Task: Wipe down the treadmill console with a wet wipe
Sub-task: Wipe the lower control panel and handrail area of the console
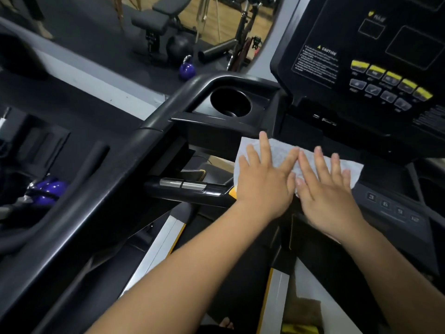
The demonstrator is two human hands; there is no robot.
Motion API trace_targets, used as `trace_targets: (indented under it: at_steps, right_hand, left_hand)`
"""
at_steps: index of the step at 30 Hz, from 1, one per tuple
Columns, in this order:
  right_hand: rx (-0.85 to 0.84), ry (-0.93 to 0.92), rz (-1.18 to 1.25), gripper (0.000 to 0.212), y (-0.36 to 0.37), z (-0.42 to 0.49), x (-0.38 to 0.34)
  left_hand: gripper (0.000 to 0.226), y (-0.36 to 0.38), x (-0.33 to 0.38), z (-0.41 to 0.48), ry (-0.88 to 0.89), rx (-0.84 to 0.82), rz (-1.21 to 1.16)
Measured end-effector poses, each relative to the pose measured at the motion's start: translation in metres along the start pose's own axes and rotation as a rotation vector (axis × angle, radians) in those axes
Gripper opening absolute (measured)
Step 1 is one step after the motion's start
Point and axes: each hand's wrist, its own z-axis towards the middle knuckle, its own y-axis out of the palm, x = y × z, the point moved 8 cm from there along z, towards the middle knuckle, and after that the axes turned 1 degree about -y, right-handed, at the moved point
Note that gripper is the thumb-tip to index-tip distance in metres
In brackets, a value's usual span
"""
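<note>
A white wet wipe (279,150) lies spread flat on the lower front ledge of the black treadmill console (375,68). My left hand (262,179) presses on the wipe's left half with straight, spread fingers. My right hand (327,189) lies flat on its right half, fingers straight, touching the left hand's fingertips. The upright panel with yellow and grey buttons (390,85) and a caution label stands above and to the right of both hands. Number keys (385,204) sit just right of my right hand.
A round cup holder (230,102) is set in the console's left tray. The black handrail (120,169) curves away to the left, with a metal pulse grip (183,184) below it. Purple kettlebells (186,71), a bench and other gym gear stand beyond.
</note>
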Motion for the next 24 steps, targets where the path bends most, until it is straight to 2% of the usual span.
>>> trace_targets:
  at_steps: [6, 11, 14, 19, 24]
  right_hand:
    - [-0.002, -0.030, -0.073, 0.056, 0.013, -0.042, 0.015]
    - [-0.015, 0.059, 0.020, 0.053, 0.004, -0.021, 0.031]
    - [0.037, 0.094, 0.060, 0.053, 0.000, -0.010, 0.017]
    - [0.081, -0.031, -0.037, 0.057, 0.013, -0.042, 0.013]
    - [0.053, 0.051, 0.011, 0.059, 0.006, -0.036, 0.041]
  left_hand:
    - [0.055, 0.002, 0.005, -0.034, 0.116, 0.095, 0.110]
    - [0.057, 0.003, 0.021, -0.002, 0.179, -0.008, 0.132]
    - [0.059, 0.002, 0.019, 0.009, 0.175, -0.023, 0.148]
    - [0.060, 0.005, 0.006, -0.028, 0.166, 0.033, 0.152]
    - [0.058, 0.005, 0.027, -0.004, 0.063, 0.032, 0.164]
